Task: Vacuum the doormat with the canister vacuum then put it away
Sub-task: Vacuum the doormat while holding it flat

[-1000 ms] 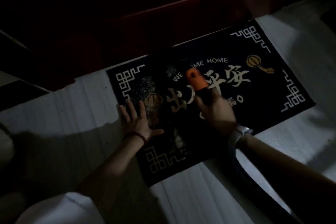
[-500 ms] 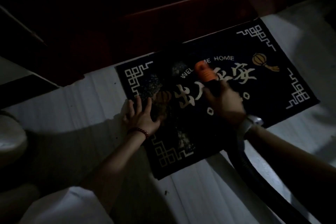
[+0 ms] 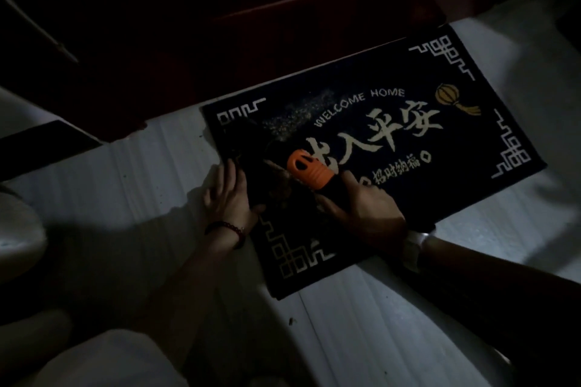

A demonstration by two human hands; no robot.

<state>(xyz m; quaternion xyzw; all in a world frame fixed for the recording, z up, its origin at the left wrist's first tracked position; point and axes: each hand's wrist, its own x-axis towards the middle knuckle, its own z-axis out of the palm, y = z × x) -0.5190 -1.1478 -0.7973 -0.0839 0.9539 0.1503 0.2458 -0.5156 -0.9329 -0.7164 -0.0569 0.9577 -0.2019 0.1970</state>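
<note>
A dark doormat (image 3: 490, 132) with pale "WELCOME HOME" lettering, Chinese characters and a gold lantern lies on a pale floor in dim light. My right hand (image 3: 364, 210) grips the black vacuum hose handle, whose orange nozzle (image 3: 309, 171) points left and rests on the mat's left half. My left hand (image 3: 229, 195) lies flat with fingers spread on the mat's left edge, a beaded bracelet on the wrist. Pale specks of dirt (image 3: 292, 119) are scattered on the mat above the nozzle. The canister itself is out of view.
A dark reddish wooden door (image 3: 283, 25) stands directly behind the mat. The pale floor (image 3: 361, 324) surrounds the mat, with a few crumbs (image 3: 291, 320) near its front corner. A pale rounded object (image 3: 15, 229) sits at the left edge. My light-clothed knee (image 3: 103, 358) is at the bottom.
The orange nozzle has swept left and down across the mat, uncovering the lettering. My left hand has stayed on the mat's left edge. The view has shifted so the mat sits further right.
</note>
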